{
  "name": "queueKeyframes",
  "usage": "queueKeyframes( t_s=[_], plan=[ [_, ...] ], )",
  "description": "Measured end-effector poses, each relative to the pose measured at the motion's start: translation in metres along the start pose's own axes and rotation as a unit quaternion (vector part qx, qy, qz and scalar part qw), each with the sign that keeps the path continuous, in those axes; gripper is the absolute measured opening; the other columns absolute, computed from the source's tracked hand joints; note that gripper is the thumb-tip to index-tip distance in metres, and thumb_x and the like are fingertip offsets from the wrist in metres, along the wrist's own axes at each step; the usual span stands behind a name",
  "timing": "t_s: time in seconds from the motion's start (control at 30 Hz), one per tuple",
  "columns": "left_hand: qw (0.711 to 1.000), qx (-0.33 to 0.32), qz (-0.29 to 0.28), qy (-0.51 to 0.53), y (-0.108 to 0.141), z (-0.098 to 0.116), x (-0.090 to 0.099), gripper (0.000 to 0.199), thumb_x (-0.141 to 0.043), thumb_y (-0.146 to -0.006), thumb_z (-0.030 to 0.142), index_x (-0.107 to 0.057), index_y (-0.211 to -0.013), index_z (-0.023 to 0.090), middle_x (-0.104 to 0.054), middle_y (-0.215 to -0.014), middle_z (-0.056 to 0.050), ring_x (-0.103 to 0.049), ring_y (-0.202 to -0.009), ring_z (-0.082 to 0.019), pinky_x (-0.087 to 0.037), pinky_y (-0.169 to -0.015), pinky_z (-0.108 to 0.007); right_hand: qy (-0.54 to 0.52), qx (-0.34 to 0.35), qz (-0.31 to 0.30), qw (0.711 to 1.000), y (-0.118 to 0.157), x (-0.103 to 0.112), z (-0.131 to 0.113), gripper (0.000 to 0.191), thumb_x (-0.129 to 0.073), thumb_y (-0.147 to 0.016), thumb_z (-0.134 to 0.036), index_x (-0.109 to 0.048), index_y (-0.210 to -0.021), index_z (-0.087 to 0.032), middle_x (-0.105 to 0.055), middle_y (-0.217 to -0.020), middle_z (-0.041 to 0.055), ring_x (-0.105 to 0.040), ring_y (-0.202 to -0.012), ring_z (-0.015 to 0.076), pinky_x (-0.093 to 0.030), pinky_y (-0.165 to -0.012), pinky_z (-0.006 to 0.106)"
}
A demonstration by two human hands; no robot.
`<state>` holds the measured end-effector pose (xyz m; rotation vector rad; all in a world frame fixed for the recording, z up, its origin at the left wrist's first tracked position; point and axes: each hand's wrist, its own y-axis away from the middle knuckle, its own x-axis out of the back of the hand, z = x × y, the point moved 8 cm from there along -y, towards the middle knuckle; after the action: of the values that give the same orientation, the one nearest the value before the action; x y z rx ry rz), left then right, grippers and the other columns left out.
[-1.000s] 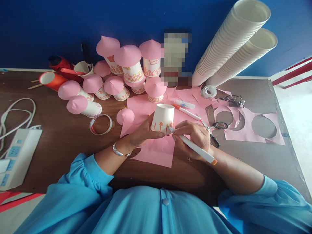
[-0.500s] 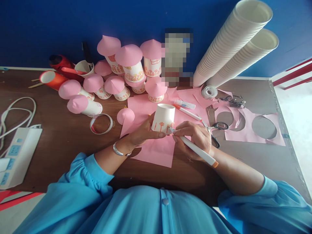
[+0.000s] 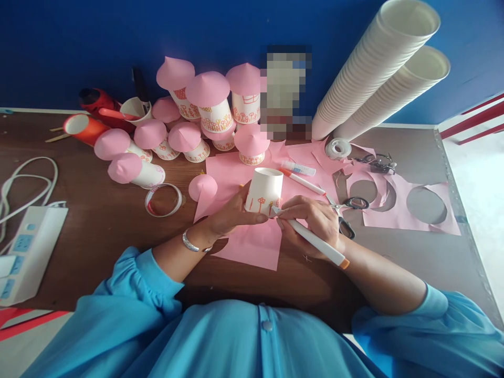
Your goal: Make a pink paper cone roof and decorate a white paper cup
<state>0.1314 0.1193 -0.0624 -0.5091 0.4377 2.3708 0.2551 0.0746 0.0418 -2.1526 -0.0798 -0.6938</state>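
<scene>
A white paper cup [image 3: 265, 185] is upside down in my left hand [image 3: 233, 211], thumb along its lower rim and fingers behind it. Orange-red flower drawings run around the cup's lower part. My right hand [image 3: 313, 223] grips a white marker [image 3: 321, 244] with an orange end; its tip touches the cup near the rim. Beneath both hands lies pink paper [image 3: 252, 247]. Just beyond the cup are a second marker [image 3: 305, 182], a glue stick [image 3: 301, 168] and, to the right, scissors [image 3: 346, 226] with black handles.
Several decorated cups with pink cone roofs [image 3: 208, 89] stand at the back left. Two tall stacks of paper cups [image 3: 366, 68] lean at the back right, near a tape roll [image 3: 338, 149] and cut pink scraps [image 3: 397, 220]. A power strip [image 3: 33, 252] lies far left.
The marker's back end has shifted slightly left and its tip has moved a little left along the cup. My left hand and the cup are almost still.
</scene>
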Motion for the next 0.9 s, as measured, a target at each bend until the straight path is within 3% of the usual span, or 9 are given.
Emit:
queueKeyframes(
  t_s=[0.3,0.6,0.9],
  plan=[
    [1.000,0.008,0.002,0.009,0.0004,-0.0048,0.0016,0.050,-0.090,-0.073,0.029,-0.065,-0.116,0.021,-0.072,-0.107,-0.005,-0.064,-0.095,-0.018,-0.052,-0.083,-0.029,0.007,0.001,0.000,1.000,-0.0004,0.0004,-0.0003,0.011,-0.064,-0.092,-0.010,-0.059,-0.094,-0.021,-0.073,-0.074,0.0042,-0.073,-0.064,0.0153,-0.058,-0.056,0.023],
    [1.000,0.000,0.004,0.006,-0.0001,-0.0007,-0.0003,0.046,-0.090,-0.072,0.027,-0.065,-0.111,0.021,-0.070,-0.099,-0.002,-0.064,-0.092,-0.017,-0.051,-0.079,-0.027,0.011,0.002,0.005,1.000,-0.0011,0.0014,0.0004,0.011,-0.064,-0.092,-0.011,-0.059,-0.093,-0.021,-0.072,-0.073,0.0027,-0.072,-0.062,0.0140,-0.058,-0.055,0.023],
    [1.000,-0.002,-0.001,-0.012,-0.0005,-0.0035,0.0013,0.054,-0.089,-0.074,0.031,-0.064,-0.120,0.021,-0.071,-0.115,-0.007,-0.066,-0.102,-0.022,-0.052,-0.083,-0.030,0.018,-0.006,0.006,1.000,-0.0012,0.0027,0.0021,0.012,-0.063,-0.091,-0.010,-0.060,-0.091,-0.022,-0.072,-0.072,0.0022,-0.072,-0.061,0.0151,-0.056,-0.052,0.024]
  ],
)
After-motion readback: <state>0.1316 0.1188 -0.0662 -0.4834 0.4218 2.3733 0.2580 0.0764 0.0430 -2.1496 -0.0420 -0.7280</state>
